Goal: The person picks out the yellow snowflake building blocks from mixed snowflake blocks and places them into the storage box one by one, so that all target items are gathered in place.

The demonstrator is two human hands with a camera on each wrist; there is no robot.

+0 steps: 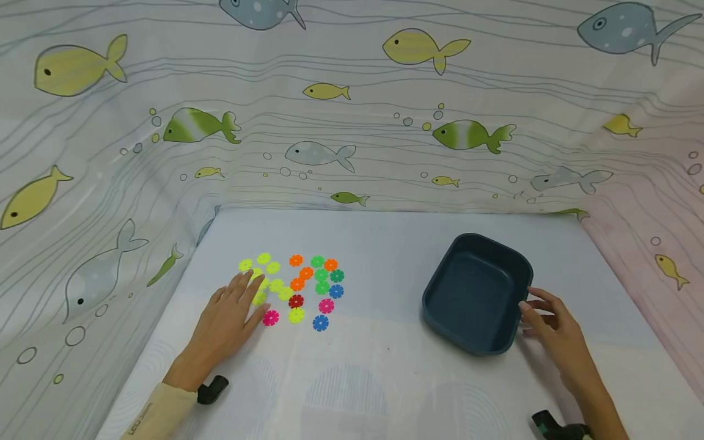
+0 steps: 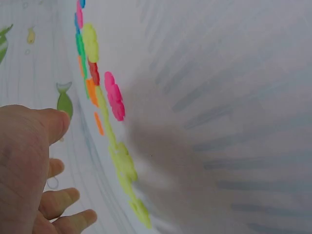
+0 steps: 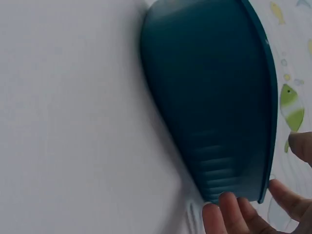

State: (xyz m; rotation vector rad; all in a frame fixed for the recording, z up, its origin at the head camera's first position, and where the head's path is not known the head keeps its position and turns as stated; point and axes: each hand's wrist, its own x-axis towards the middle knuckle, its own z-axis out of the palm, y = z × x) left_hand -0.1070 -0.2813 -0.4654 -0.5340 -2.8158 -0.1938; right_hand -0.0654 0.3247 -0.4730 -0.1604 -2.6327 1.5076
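Observation:
My left hand (image 1: 228,315) has its fingers extended over the left part of a group of flower-shaped plastic discs (image 1: 296,300). It grips nothing, and its fingers partly cover some yellow discs (image 1: 276,285). A pink disc (image 1: 271,318) lies beside the thumb. In the left wrist view the thumb (image 2: 56,124) stands apart from the fingers, with the discs lying beyond. At the right, a dark blue, rounded square bin (image 1: 473,293) stands with no contents visible. My right hand (image 1: 555,330) is at its right side, fingertips (image 3: 229,209) against the outer wall and thumb above the rim.
Orange (image 1: 296,261), green (image 1: 321,275) and blue discs (image 1: 321,322) lie on the white table (image 1: 374,366) between left hand and bin. Fish-printed curtain (image 1: 341,122) encloses the back and sides. Black wrist devices (image 1: 213,389) are on both arms.

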